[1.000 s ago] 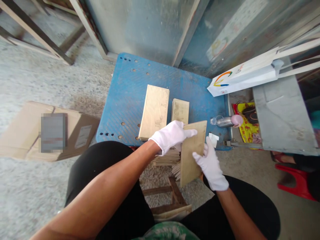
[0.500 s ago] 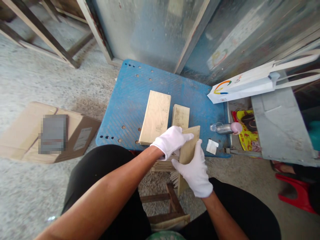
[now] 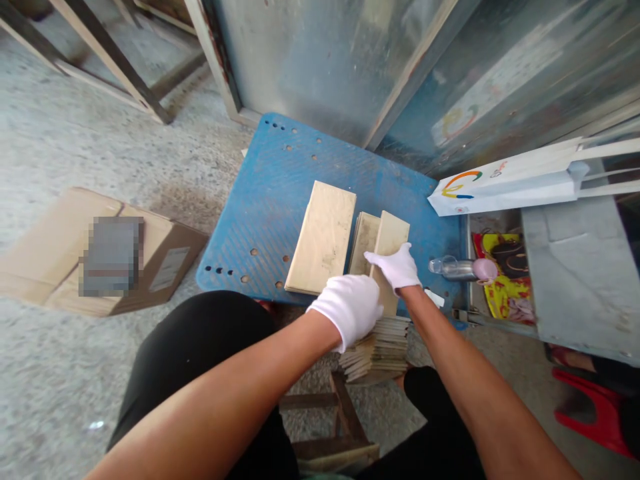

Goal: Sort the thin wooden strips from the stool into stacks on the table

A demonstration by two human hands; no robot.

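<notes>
Both of my hands wear white gloves. My right hand grips a pale wooden board across its width, thumb to the left edge and fingers at the right edge. Lower down, my left hand is curled closed against the board's left side near its close end; its fingertips are mostly hidden. The board lies slanted, its far end over a small stack of boards on the blue platform. To their left lies a wider pale board stack. Below my hands is a fanned pile of similar boards.
The blue plastic platform stands against metal doors. On its right are a bottle with a pink part, a white scrap and a white bag. A cardboard box sits left; a red stool is right.
The board has moved forward from above the fanned pile onto the small stack. My right hand has moved forward along it, and my left hand has drawn back toward its close end.
</notes>
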